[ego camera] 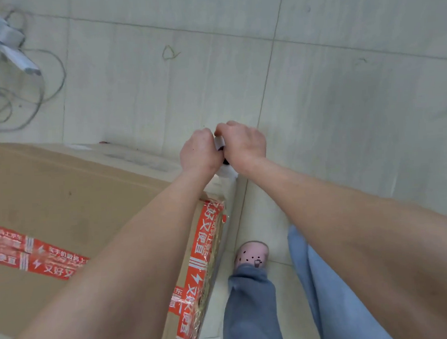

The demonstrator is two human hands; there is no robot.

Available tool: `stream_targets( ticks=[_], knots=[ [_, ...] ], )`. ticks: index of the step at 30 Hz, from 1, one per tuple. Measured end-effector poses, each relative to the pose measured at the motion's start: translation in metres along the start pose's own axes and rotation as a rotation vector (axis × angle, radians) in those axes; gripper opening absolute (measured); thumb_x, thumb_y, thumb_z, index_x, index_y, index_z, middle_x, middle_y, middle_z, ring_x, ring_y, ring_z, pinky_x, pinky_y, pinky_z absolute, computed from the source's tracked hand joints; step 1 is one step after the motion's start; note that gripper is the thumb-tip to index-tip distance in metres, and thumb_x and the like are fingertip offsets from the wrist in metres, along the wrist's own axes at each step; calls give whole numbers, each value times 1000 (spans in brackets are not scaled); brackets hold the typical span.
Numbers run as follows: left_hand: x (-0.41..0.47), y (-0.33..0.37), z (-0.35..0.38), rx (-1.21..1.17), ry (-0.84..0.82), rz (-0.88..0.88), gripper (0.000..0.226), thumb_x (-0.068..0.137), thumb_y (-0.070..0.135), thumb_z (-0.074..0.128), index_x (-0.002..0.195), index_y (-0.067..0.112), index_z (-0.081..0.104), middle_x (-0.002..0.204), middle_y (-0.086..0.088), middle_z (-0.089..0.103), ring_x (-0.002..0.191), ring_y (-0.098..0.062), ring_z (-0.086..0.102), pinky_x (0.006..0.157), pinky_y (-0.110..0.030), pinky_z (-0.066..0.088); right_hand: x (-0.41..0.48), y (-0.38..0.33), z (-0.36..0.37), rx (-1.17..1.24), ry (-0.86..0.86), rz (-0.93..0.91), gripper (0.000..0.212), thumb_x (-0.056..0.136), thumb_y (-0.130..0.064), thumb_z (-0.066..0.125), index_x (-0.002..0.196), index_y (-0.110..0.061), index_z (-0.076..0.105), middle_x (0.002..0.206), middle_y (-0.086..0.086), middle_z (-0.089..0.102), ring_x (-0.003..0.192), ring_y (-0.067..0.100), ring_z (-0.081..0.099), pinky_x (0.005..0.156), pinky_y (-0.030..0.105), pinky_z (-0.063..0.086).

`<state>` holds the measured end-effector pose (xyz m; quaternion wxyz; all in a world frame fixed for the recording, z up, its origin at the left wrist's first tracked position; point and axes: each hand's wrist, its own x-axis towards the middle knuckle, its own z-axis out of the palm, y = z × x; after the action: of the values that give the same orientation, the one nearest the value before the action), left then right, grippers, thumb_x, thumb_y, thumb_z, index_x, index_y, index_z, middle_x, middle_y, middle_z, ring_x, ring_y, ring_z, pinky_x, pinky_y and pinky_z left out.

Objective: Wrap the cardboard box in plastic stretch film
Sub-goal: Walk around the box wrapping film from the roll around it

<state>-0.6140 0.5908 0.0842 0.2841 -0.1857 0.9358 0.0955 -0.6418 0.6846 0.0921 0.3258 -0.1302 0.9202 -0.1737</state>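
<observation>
Head view: left hand (196,151) and right hand (243,142) clench film roll (220,143) beyond cardboard box (74,183) corner.

Pale tiled floor seen from above, cables in the top-left corner.

Floor (341,57) = large pale grey-green tiles w/ thin darker grout lines (270,61) running diag. across the view. Top left: loose tangle of thin grey cable (58,64) looping over the tiles, beside a white object (2,38), poss. a folded stand or adapter, too blurred to tell. Small loop of thread or wire (169,53) lies alone near top centre. Faint dark smudge (364,95) on a tile at right. Light even & soft, slightly cool.
</observation>
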Motion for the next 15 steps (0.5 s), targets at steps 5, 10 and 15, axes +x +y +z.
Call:
stream_targets(
  ticks=[5,10,15],
  knots=[
    [3,-8,-3,-64,8,-137,33,86,28,59,107,5,50,108,-13,57,96,-34,58,65,-34,37,10,-3,8,264,-5,288,41,87,-19,56,127,-23,46,127,2,50,109,25,56,76,31,40],
    [10,7,-6,-35,-66,56,39,87,13,51,126,14,50,116,-10,54,102,-31,58,72,-35,42,14,5,12,395,-98,433,43,86,-20,57,127,-26,49,121,4,56,110,26,56,77,31,41],
    [19,10,-11,-12,-63,35,17,83,8,48,96,10,58,97,-8,63,91,-30,60,61,-31,34,26,8,-2,222,-112,296,39,87,-14,49,122,-29,57,115,3,61,106,27,58,74,30,43]
  ],
)
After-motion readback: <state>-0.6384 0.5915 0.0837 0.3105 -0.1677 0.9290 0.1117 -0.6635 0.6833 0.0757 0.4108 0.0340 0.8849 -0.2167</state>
